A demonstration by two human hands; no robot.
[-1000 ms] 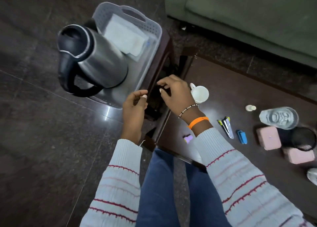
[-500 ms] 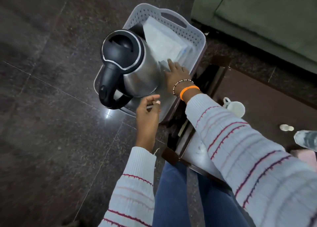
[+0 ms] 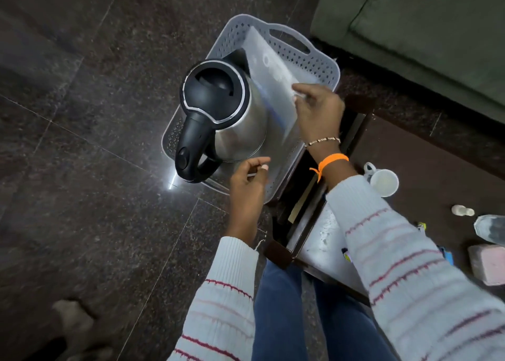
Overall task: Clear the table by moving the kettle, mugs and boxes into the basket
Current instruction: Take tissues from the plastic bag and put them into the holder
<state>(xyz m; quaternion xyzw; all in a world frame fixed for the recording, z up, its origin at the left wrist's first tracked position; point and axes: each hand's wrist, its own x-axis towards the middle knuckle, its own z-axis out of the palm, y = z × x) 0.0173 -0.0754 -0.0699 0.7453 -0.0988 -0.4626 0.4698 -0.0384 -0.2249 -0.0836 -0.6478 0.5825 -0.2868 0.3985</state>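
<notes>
A steel kettle [image 3: 232, 120] with a black lid and handle stands in the grey perforated basket [image 3: 322, 60] on the floor. Beside it a flat white box [image 3: 273, 71] leans tilted against the basket's far right wall. My right hand [image 3: 317, 112] grips the box's near edge. My left hand [image 3: 246, 180] hovers over the basket's near corner, fingers loosely curled, holding nothing. A white mug [image 3: 384, 181] lies on the dark table [image 3: 423, 164] to the right. A pink box [image 3: 486, 262] sits at the table's right edge, partly cut off.
A green sofa [image 3: 423, 32] fills the upper right, behind the table. A clear glass container [image 3: 489, 228] and a small white bottle [image 3: 461, 211] rest on the table near the pink box. Dark polished floor lies left of the basket.
My right hand left the table by the mug, reached into the basket and took hold of the white box, tilting it up. The view swung left over the basket. My left hand barely moved.
</notes>
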